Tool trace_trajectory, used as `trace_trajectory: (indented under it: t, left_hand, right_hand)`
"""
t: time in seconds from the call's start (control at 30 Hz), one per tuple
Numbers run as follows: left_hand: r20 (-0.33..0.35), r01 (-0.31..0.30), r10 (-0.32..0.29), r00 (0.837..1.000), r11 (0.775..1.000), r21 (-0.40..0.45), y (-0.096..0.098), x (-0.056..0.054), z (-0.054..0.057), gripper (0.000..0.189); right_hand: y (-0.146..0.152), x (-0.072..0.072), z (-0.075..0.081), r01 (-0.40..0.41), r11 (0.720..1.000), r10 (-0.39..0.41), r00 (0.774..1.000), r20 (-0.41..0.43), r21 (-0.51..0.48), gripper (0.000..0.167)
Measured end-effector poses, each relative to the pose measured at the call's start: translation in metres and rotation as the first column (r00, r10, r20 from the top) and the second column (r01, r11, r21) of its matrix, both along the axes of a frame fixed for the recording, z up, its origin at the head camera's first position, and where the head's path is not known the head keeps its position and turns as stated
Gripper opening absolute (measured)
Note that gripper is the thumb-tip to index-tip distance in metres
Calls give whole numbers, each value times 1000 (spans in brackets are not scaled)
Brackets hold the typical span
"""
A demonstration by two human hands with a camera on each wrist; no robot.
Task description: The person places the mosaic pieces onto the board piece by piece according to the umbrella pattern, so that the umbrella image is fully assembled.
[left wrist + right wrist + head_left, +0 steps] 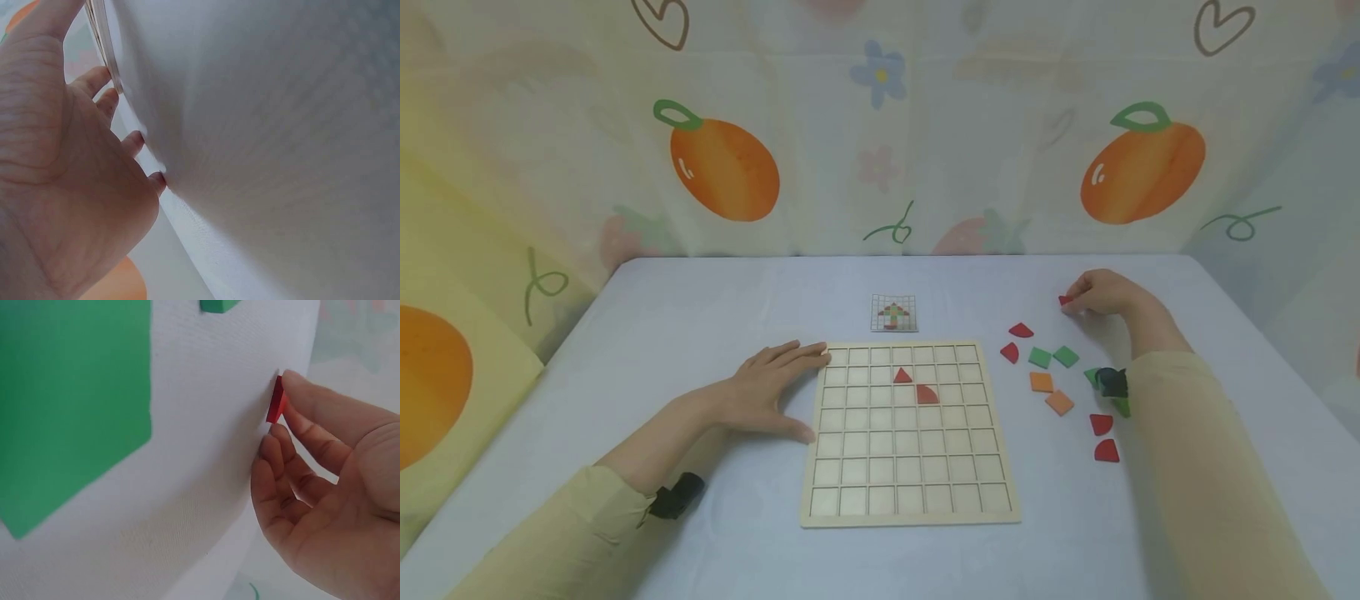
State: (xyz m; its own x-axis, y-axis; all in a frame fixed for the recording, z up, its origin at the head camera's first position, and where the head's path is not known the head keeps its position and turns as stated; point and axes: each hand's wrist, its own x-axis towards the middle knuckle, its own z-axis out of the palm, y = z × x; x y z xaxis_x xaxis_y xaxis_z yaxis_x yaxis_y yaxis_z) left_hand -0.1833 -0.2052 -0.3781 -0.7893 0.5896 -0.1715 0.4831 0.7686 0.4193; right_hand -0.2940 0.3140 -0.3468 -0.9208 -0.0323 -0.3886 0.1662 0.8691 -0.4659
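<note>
A wooden grid board [910, 524] lies flat on the white table. My left hand [767, 392] touches its left edge, fingers spread and thumb apart; the left wrist view shows fingertips at the board's side [107, 50]. On the board sit a red triangle [902, 377] and, diagonally below it to the right, a red quarter-circle [928, 395]. At the table's far right, my right hand [1108, 293] pinches a small red piece [1064, 300] between thumb and fingers. In the right wrist view that red piece [275, 403] is seen edge-on, close to the tabletop, its shape unclear.
Behind the board lies a small pattern card [893, 314]. Right of the board are several loose pieces: red quarter-circles [1102, 425], orange squares [1041, 382] and green pieces [1040, 357], some partly hidden by the right wrist camera [1111, 382]. A printed curtain [820, 167] hangs behind the table.
</note>
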Motion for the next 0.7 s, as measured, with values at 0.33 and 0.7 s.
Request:
trace_trajectory:
  t: [0.33, 0.7]
  left_hand:
    - [-8, 7, -7, 1000, 1000, -4, 0, 0, -1, 106]
    - [5, 4, -4, 1000, 1000, -2, 0, -1, -1, 107]
  right_hand:
    - [-8, 2, 5, -16, 995, 25, 995, -93, 97, 29]
    - [-6, 0, 7, -10, 998, 22, 984, -176, 66, 27]
